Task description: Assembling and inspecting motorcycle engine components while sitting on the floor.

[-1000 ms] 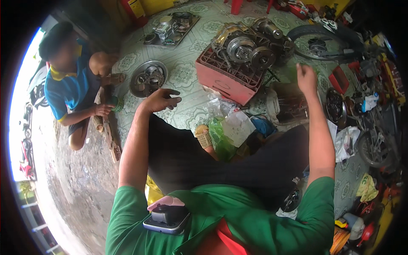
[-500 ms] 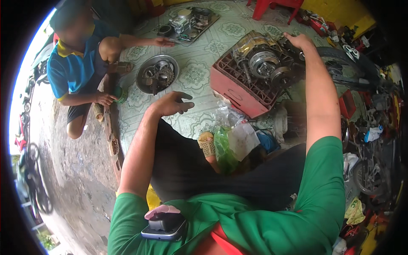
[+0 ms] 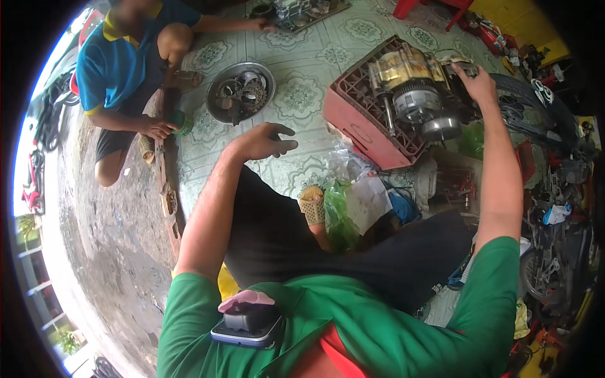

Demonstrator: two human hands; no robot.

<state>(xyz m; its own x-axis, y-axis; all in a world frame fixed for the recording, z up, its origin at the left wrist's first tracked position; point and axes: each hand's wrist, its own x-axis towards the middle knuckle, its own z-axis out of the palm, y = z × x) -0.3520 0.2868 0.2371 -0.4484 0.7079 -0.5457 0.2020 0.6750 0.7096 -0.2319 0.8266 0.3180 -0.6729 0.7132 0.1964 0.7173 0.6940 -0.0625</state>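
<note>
A motorcycle engine sits on top of an upturned red plastic crate. Its toothed clutch drum and a round metal rotor face toward me. At the engine's far right side, my right hand has its thumb and fingers around the edge of the casing. My left hand hangs in the air over the tiled floor, left of the crate. It holds nothing; its thumb and fingers are spread, and dark grime covers the fingers.
A metal basin with a chain and metal parts stands ahead of my left hand. At the left, a person crouches, holding a green can. A parts tray lies farther off. Plastic bags lie by my foot; a tyre is at right.
The engine has tipped on the crate, so the clutch drum now shows more of its side. My right hand has moved with it. My left hand stays open. The whole view has shifted slightly.
</note>
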